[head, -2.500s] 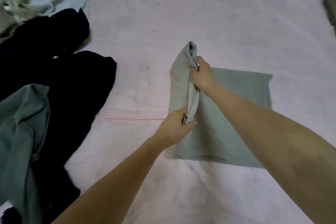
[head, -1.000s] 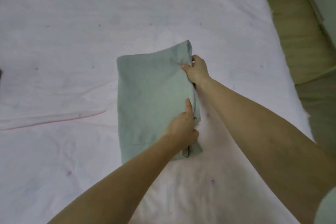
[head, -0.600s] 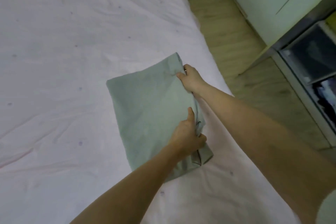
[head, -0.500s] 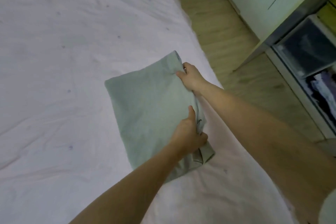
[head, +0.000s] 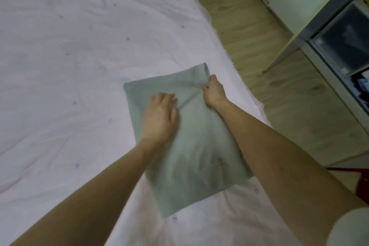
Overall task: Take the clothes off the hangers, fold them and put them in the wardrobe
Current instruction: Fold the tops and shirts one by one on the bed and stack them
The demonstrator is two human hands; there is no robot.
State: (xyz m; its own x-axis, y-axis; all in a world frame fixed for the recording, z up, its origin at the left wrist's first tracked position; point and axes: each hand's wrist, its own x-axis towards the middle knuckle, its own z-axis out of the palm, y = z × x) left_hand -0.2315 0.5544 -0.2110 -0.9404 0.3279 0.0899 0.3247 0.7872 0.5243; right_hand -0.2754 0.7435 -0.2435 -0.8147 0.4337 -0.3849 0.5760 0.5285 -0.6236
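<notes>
Folded sage-green cotton garment (head: 191, 140) lying at centre frame on the white bedsheet (head: 69, 56), close to the bed's right edge. Left hand (head: 159, 118) flat, fingers relaxed, pressing the cloth. Right hand (head: 213, 92) pinching the far corner. Risk: layers slipping apart when lifted one-cornered toward the open wardrobe (head: 339, 46), upper right.

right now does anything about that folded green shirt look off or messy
Mostly tidy. The folded green garment lies flat on the bed sheet, but its far right corner bunches up where the right hand pinches it. The left hand presses it flat.
</notes>
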